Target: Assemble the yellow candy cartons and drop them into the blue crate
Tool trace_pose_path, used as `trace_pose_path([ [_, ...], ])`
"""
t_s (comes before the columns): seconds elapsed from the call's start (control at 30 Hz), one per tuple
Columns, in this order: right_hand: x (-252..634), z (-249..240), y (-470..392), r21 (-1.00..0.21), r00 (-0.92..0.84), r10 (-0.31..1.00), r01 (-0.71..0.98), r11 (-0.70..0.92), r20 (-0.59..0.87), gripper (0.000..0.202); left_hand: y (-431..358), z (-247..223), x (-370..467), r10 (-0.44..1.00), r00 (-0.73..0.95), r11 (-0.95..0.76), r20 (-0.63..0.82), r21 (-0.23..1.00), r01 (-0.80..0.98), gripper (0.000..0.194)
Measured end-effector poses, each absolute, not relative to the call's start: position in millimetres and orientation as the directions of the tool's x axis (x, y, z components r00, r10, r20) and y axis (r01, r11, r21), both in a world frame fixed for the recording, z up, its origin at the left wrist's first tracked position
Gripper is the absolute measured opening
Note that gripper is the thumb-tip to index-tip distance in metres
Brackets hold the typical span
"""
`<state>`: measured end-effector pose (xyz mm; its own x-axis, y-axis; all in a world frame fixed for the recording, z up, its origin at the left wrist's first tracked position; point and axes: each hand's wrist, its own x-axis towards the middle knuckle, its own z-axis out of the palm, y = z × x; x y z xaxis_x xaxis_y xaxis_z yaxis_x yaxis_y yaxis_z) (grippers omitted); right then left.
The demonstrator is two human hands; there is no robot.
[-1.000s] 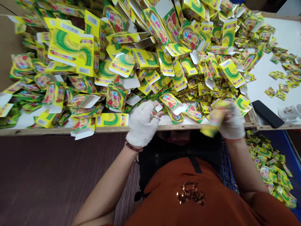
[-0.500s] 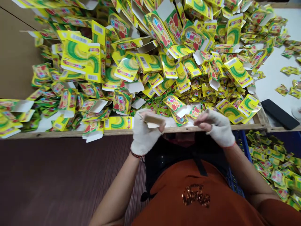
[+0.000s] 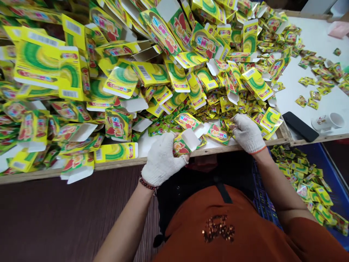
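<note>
In the head view, my left hand (image 3: 163, 160), in a white fingerless glove, is closed around a small printed candy box (image 3: 183, 145). The box's white end flap stands up, and its far side is hidden by my fingers. My right hand (image 3: 247, 134), gloved the same way, has its fingers bent down at the front of the small yellow wrapped candies (image 3: 215, 109). What its fingertips hold, if anything, is hidden. Between the hands, another printed box (image 3: 217, 133) lies on the table, with one more box (image 3: 188, 120) just behind it.
Heaped candy boxes (image 3: 124, 82) with raised flaps cover the table behind my hands. A wooden rim (image 3: 117, 164) edges the front. Right of it are a black phone (image 3: 300, 126), a white cup (image 3: 328, 122) and scattered candies. A blue crate (image 3: 331, 160) with packed pieces stands below.
My right hand has moved forward to the candies from above the table edge. My left hand has tilted the box, bringing its printed side into view. The view has shifted right.
</note>
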<state>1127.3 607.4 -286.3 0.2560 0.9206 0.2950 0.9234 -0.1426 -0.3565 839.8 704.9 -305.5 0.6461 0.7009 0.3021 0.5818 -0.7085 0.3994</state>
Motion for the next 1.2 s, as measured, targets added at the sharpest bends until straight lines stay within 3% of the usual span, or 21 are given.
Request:
trace_pose_path([
  [0.17,1149.2,-281.0,628.7,-0.185,0.007,0.999,0.983,0.001,0.043,0.058,705.8,-292.7,859.1,0.590,0.793,-0.802,0.148,0.214,0.557,0.053],
  [0.27,1150.8,-275.7,645.1,-0.040,-0.069,0.991,0.997,0.065,-0.116,0.069,703.8,-291.3,866.6,0.592,0.796,-0.805,0.126,0.152,0.574,0.058],
  [0.4,1149.6,-268.0,659.7,0.106,-0.061,0.984,0.991,0.080,-0.168,0.055,703.9,-297.3,863.8,0.642,0.747,-0.766,0.172,0.170,0.620,0.073],
  [0.5,1151.3,-262.1,659.0,0.109,-0.071,0.983,0.990,0.090,-0.167,0.033,702.4,-300.0,859.1,0.655,0.678,-0.755,0.333,0.266,0.599,0.081],
  [0.57,1153.0,-258.7,653.0,0.019,-0.079,0.988,0.996,0.083,-0.136,0.021,697.2,-296.5,859.6,0.631,0.623,-0.776,0.463,0.373,0.509,0.071],
  [0.63,1152.3,-255.2,644.6,-0.169,-0.049,0.998,0.985,0.042,-0.039,0.016,688.6,-289.0,866.1,0.610,0.591,-0.787,0.528,0.490,0.375,0.052],
  [0.73,1141.5,-248.7,631.5,-0.528,-0.001,0.994,0.847,0.060,0.113,0.016,675.5,-277.3,886.6,0.658,0.595,-0.684,0.462,0.698,0.215,0.045],
  [0.83,1121.1,-244.7,621.5,-0.747,-0.061,0.990,0.652,0.133,0.123,0.016,669.8,-273.5,909.4,0.724,0.610,-0.458,0.322,0.886,0.076,0.050],
  [0.93,1099.6,-251.6,615.0,-0.847,0.001,0.987,0.513,0.137,0.161,0.027,669.5,-276.3,921.3,0.748,0.635,-0.208,0.191,0.977,-0.049,0.028],
  [1.03,1081.7,-271.7,610.6,-0.929,0.217,0.956,0.352,0.113,0.199,0.052,667.2,-279.9,921.5,0.834,0.546,-0.067,0.077,0.997,-0.038,0.025],
  [1.13,1070.6,-294.6,607.3,-0.989,0.307,0.947,0.140,0.051,0.092,0.061,664.3,-281.7,913.9,0.872,0.485,-0.106,0.071,0.993,0.044,0.025],
  [1.2,1069.9,-304.1,605.8,-1.000,0.335,0.942,0.026,-0.005,0.004,0.058,666.5,-281.8,903.9,0.859,0.490,-0.258,0.150,0.953,0.159,0.027],
])
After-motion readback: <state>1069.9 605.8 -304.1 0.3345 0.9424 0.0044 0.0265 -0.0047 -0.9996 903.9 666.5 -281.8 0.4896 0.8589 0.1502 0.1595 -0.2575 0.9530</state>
